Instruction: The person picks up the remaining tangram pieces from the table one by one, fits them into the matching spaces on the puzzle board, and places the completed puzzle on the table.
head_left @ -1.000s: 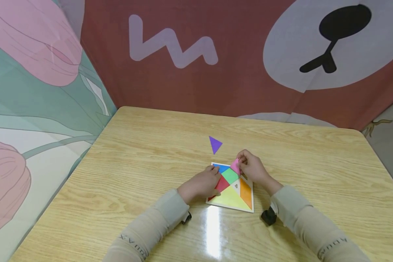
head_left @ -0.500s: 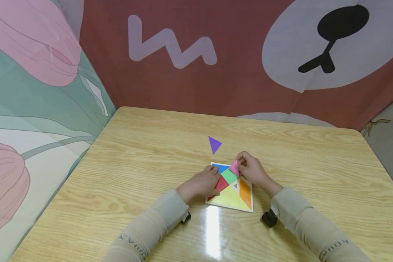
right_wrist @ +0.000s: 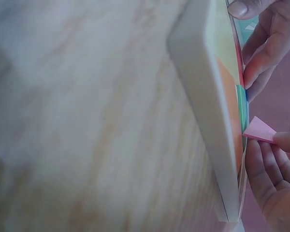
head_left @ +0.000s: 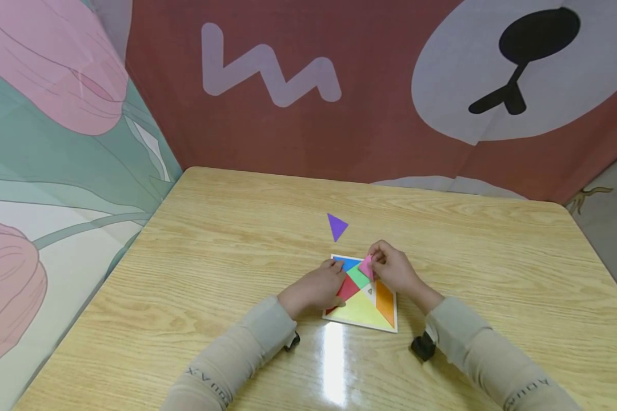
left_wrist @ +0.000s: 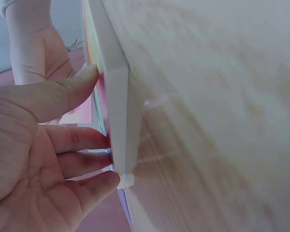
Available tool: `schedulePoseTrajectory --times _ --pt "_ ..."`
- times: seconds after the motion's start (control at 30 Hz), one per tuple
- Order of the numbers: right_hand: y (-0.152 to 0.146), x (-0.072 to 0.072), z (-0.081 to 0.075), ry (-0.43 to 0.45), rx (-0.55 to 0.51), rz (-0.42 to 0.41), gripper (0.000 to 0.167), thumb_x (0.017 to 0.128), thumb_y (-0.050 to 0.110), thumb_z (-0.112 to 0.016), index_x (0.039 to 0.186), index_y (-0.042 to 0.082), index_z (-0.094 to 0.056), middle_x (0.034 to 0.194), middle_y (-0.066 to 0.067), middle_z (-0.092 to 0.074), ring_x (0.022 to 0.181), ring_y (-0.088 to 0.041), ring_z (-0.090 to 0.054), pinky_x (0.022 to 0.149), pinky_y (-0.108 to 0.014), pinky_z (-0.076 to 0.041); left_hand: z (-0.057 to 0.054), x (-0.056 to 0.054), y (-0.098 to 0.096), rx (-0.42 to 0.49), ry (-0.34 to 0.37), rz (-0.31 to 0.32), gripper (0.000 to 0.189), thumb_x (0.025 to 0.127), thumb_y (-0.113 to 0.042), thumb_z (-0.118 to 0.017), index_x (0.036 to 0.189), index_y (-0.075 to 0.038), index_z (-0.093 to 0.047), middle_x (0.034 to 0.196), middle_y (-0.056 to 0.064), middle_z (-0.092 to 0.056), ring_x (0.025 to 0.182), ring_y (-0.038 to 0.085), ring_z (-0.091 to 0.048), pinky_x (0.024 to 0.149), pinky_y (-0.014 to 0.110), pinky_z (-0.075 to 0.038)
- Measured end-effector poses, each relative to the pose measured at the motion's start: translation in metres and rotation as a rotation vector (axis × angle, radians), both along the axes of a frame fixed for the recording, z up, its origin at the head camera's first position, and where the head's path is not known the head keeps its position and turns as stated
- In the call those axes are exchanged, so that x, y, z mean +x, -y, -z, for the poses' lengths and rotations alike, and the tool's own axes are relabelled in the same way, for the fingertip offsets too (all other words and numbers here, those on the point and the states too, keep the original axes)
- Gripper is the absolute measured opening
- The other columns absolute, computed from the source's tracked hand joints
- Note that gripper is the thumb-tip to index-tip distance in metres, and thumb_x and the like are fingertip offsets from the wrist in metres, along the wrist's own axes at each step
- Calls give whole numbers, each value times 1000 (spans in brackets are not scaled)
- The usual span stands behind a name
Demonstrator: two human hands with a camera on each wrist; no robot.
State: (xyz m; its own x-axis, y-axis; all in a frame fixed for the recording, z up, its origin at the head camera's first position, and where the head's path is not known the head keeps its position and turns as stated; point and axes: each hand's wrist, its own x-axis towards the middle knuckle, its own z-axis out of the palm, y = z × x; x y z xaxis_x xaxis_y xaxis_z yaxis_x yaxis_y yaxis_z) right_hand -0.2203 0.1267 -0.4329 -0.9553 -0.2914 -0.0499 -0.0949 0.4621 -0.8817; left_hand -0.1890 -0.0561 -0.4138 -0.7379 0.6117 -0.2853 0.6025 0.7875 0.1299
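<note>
A tangram tray [head_left: 360, 326] with a pale rim lies on the table, holding flat blue, green, red, yellow and orange pieces. My left hand [head_left: 316, 290] rests on its left side; in the left wrist view the thumb [left_wrist: 77, 89] and extended fingers touch the tray's face and edge. Between thumb and fingertips, my right hand [head_left: 395, 269] pinches a pink triangle [right_wrist: 259, 129]. That triangle is tilted, one corner close over the green piece [head_left: 359, 277] near the tray's upper right. A pale bare patch with a small printed mark shows beside the orange piece [head_left: 385, 305].
Beyond the tray, a purple triangle [head_left: 337, 227] lies alone on the wooden table [head_left: 236, 228]. A printed cloth [head_left: 370, 137] hangs behind the table's far edge. Black wrist devices sit under both cuffs, the right one [head_left: 423, 345] near the tray's lower right corner.
My right hand has shifted slightly left and toward me with the pink triangle, which now overlaps more of the green piece. The left hand stays in place.
</note>
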Motion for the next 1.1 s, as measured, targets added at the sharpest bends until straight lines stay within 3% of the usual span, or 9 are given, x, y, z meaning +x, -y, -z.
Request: schedulePoseTrajectory --times 0.6,1.1 --pt "-1 7 1 10 -22 0 12 80 -8 -49 91 -3 -48 75 -12 -49 64 -21 -51 55 -27 -50 -1 0 -1 -4 -12 9 64 81 -38 -57 127 2 -39 135 17 -29 124 29 -23 102 28 -19" --pt "-2 12 3 10 -36 -39 11 80 -8 -48 91 -3 -48 73 -11 -50 60 -20 -52 53 -28 -50 -1 1 0 14 29 -29 65 82 -38 -55 130 0 -36 137 16 -25 126 28 -19 102 28 -18"
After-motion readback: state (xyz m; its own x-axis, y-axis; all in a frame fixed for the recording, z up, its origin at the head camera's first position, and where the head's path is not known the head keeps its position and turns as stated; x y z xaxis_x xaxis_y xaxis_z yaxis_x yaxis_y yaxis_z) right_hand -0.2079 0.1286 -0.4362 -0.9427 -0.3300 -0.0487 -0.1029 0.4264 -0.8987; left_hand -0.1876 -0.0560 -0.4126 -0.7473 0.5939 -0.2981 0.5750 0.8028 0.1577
